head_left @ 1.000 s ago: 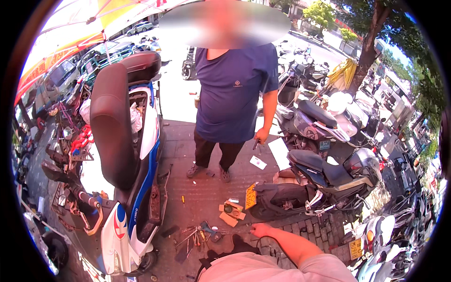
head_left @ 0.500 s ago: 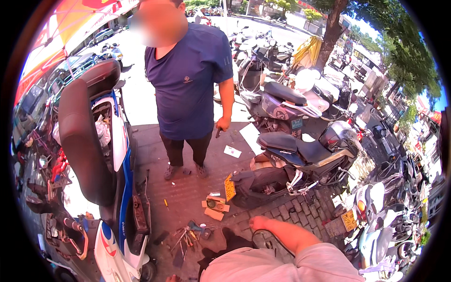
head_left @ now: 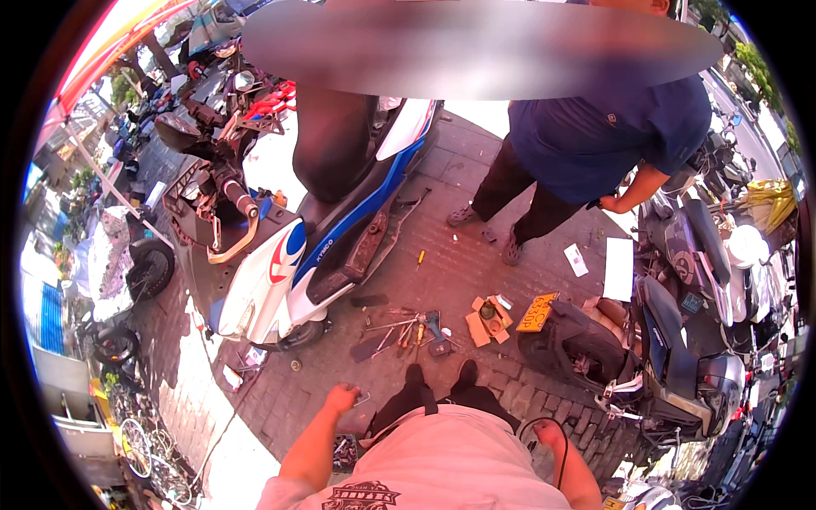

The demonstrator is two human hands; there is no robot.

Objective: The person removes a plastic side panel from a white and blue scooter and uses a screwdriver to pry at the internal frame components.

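On a dial with twelve at the top of the view, I find the left hand [head_left: 342,398] at seven o'clock, raised over brick paving, fingers curled inward. A thin, pale piece [head_left: 364,398] shows just beside the fingertips; from my distance I cannot tell whether they pinch it. I'd judge it light, stiff and easily dropped, best taken between thumb and forefinger at its middle.

At five o'clock I make out the right hand [head_left: 551,432], low beside the wearer's hip. A dark cord [head_left: 566,448] arches around it and runs down along the forearm. Whether the fingers grip the cord or lie spread behind it, I cannot tell. It looks light, bendy and springy, unlikely to break; I'd close a whole fist around it near the top of the arch.

Toward six o'clock, near the centre, I see loose hand tools lying beside a teal power drill [head_left: 434,323], probably the heaviest there. An opened cardboard box [head_left: 489,323] sits at four o'clock. A white-and-blue scooter [head_left: 263,285] stands at nine, and a co-worker in a navy shirt [head_left: 586,140] at two.
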